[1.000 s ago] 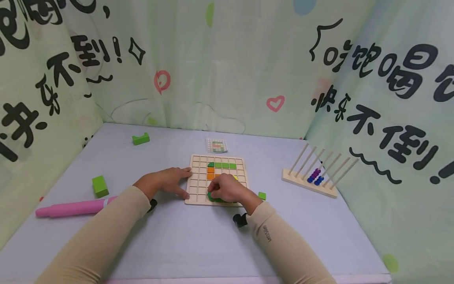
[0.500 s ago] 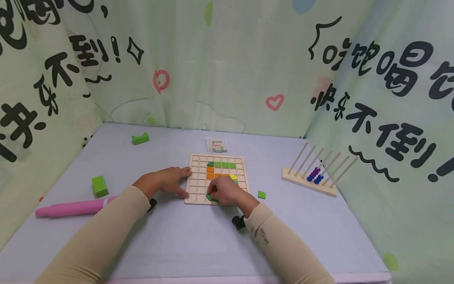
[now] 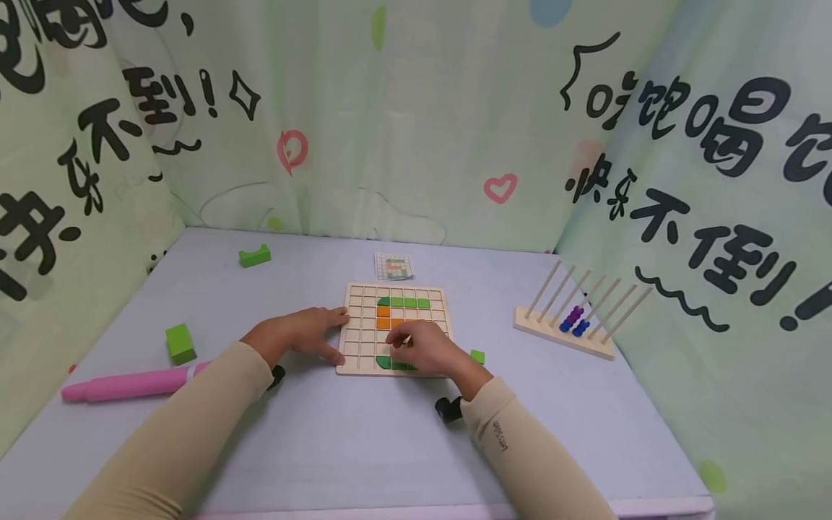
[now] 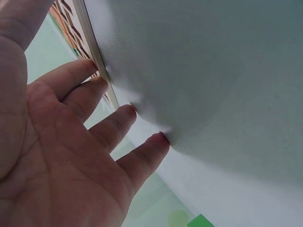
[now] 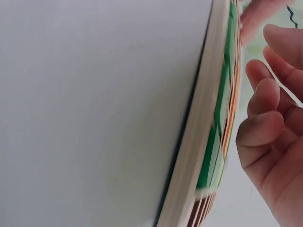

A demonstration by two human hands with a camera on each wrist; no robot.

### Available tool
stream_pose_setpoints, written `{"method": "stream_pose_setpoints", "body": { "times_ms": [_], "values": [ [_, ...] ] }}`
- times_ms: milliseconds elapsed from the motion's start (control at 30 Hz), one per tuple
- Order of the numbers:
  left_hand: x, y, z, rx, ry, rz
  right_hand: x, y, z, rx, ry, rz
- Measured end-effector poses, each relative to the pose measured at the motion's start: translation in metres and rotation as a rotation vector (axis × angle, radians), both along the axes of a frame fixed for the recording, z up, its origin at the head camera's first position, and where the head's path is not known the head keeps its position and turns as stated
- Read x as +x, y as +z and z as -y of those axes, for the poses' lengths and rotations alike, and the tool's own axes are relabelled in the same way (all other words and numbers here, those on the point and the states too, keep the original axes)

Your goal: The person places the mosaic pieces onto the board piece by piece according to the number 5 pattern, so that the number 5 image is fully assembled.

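Note:
A wooden grid board (image 3: pixel 360 339) lies in the middle of the table. It holds a row of light green tiles (image 3: pixel 409 302), orange tiles (image 3: pixel 383 316) and dark green pieces (image 3: pixel 388 363) along its near edge. My left hand (image 3: pixel 333 334) lies flat with straight fingers (image 4: pixel 118 120) against the board's left edge (image 4: pixel 94 52). My right hand (image 3: pixel 408 342) hovers over the board's middle right, its fingers (image 5: pixel 262 101) loosely curled with nothing seen in them. A small green tile (image 3: pixel 477 356) lies on the table just right of the board.
A pattern card (image 3: pixel 393 266) lies behind the board. A wooden rod rack with blue and purple beads (image 3: pixel 572 326) stands at the right. At the left are a green cube (image 3: pixel 180 343), a notched green block (image 3: pixel 255 255) and a pink cylinder (image 3: pixel 123 384). Printed curtains enclose the table.
My right hand has lifted from the board's near edge toward its middle, uncovering the dark green pieces in the bottom row. The left hand has stayed in place.

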State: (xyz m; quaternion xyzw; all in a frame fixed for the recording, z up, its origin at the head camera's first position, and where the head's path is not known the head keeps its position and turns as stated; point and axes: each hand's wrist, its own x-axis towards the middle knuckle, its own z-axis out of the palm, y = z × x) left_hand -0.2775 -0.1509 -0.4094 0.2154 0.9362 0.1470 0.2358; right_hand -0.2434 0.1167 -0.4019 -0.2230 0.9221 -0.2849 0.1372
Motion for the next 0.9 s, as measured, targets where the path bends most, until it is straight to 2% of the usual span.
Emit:
{"method": "stream_pose_setpoints", "body": {
  "times_ms": [333, 533, 900],
  "values": [
    [0.001, 0.008, -0.002, 0.005, 0.025, 0.003, 0.001, 0.005, -0.051, -0.035, -0.144, 0.016],
    [0.002, 0.002, 0.0, 0.014, 0.028, 0.017, 0.005, -0.001, -0.077, -0.049, -0.227, 0.036],
    [0.002, 0.0, 0.0, 0.002, 0.02, 0.003, 0.006, -0.006, -0.126, 0.076, -0.358, 0.002]
  ]
}}
